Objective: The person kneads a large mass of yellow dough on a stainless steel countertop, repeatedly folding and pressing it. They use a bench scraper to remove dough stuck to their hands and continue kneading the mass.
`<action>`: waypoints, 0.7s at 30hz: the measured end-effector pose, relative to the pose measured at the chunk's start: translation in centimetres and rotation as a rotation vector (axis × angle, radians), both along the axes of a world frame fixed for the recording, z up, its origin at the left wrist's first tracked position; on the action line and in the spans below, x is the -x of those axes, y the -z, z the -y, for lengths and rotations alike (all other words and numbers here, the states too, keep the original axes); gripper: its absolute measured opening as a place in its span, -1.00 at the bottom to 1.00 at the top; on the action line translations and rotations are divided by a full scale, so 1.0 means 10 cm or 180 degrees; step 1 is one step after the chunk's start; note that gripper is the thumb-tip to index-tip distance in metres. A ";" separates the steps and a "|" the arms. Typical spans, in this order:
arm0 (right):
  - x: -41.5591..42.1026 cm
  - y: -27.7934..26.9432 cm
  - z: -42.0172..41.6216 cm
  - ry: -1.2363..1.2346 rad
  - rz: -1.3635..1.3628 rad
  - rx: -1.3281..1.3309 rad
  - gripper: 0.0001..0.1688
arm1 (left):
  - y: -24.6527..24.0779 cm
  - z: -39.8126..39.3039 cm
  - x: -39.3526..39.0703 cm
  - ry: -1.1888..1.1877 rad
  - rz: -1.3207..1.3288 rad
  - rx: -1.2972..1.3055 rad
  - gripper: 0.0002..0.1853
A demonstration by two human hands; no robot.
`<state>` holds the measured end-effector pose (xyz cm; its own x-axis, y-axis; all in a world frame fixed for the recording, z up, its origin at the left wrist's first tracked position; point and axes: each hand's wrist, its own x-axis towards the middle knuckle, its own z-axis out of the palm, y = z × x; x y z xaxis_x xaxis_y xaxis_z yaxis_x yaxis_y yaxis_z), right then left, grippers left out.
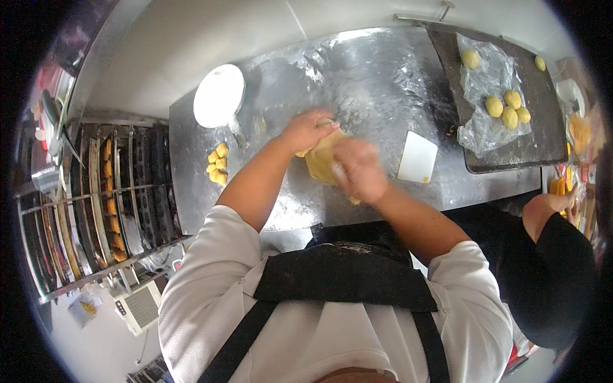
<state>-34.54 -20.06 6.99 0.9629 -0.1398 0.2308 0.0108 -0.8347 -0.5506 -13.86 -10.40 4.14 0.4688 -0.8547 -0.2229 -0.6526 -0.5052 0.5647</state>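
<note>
A soft sheet of yellow dough (320, 165) lies on the metal worktable (297, 201), below and between my two hands. My left hand (306, 130) grips its upper left edge, fingers curled over it. Over the dough's right side is my right hand (360, 168), blurred by motion, so its finger positions are unclear. A white plastic dough scraper (417, 158) rests flat on the table, to the right of my right hand. Several small yellow dough pieces (218, 163) sit in a cluster left of my left forearm.
A round white object with a handle-like part (219, 95) stands at the table's left. On the right, a dark baking tray (541, 139) carries a clear plastic sheet (483, 136) and several yellow dough balls (509, 117). A tray rack (103, 191) is at left; another person (550, 268) stands at right.
</note>
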 end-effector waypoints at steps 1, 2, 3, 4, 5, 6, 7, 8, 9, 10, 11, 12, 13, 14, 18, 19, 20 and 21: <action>-0.01 0.15 0.16 0.0393 0.0512 -0.0174 -0.43 | 0.11 -0.05 0.03 -0.0288 -0.0455 0.0205 -0.49; 0.03 0.34 0.22 0.0555 0.0526 -0.0497 -0.42 | 0.25 -0.12 0.05 -0.0581 -0.0907 0.0410 -0.50; 0.07 0.54 0.27 0.0711 0.0540 -0.0826 -0.40 | 0.37 -0.19 0.09 -0.0865 -0.1370 0.0608 -0.51; 0.08 0.62 0.29 0.0672 0.0087 -0.1291 -0.38 | 0.41 -0.25 0.16 -0.0954 -0.1078 0.0937 -0.52; 0.13 0.68 0.26 0.0511 -0.0173 -0.1521 -0.33 | 0.44 -0.41 0.34 -0.1042 -0.0783 0.1267 -0.52; 0.14 0.64 0.21 0.0342 -0.0435 -0.1750 -0.28 | 0.47 -0.60 0.50 -0.1156 -0.0474 0.1579 -0.53; 0.16 0.59 0.16 0.0184 -0.0696 -0.1961 -0.23 | 0.58 -0.83 0.63 -0.1349 -0.0701 0.1858 -0.50; 0.23 0.60 0.08 0.0040 -0.0233 -0.1633 -0.20 | 0.66 -1.05 0.76 -0.1541 -0.0944 0.2123 -0.46; 0.30 0.61 0.00 -0.0080 0.0225 -0.1296 -0.17 | 0.63 -1.26 0.86 -0.1400 -0.0635 0.2094 -0.43; 0.34 0.44 -0.04 -0.0191 0.0035 -0.1268 -0.13 | 0.57 -1.47 0.93 -0.1261 -0.0307 0.2071 -0.39; 0.36 0.12 -0.05 -0.0333 -0.0154 -0.1235 -0.08 | 0.53 -1.60 0.99 -0.1143 0.0034 0.2046 -0.35; 0.40 -0.05 -0.06 -0.0436 -0.0345 -0.1189 -0.03 | 0.48 -1.60 1.02 -0.0885 0.0495 0.1720 -0.33; 0.43 0.05 -0.10 -0.0520 -0.0258 -0.0923 0.01 | 0.42 -1.59 1.04 -0.0622 0.0947 0.1386 -0.29; 0.45 0.25 -0.16 -0.0601 -0.0170 -0.0659 0.05 | 0.40 -1.57 1.04 -0.0352 0.1392 0.1044 -0.26; 0.32 0.54 -0.06 -0.0423 -0.0252 -0.0258 0.19 | 0.57 -1.15 1.16 -0.0341 0.0795 0.1722 -0.24; 0.27 0.58 0.04 -0.0310 -0.0342 -0.0157 0.20 | 0.52 -1.00 1.14 -0.0460 0.0750 0.1575 -0.27; 0.21 0.62 0.17 -0.0094 -0.0375 0.0054 0.19 | 0.51 -0.83 1.07 -0.0564 0.0702 0.1431 -0.30; 0.10 0.67 0.33 0.0130 -0.0405 0.0268 0.19 | 0.48 -0.62 0.98 -0.0660 0.0654 0.1292 -0.32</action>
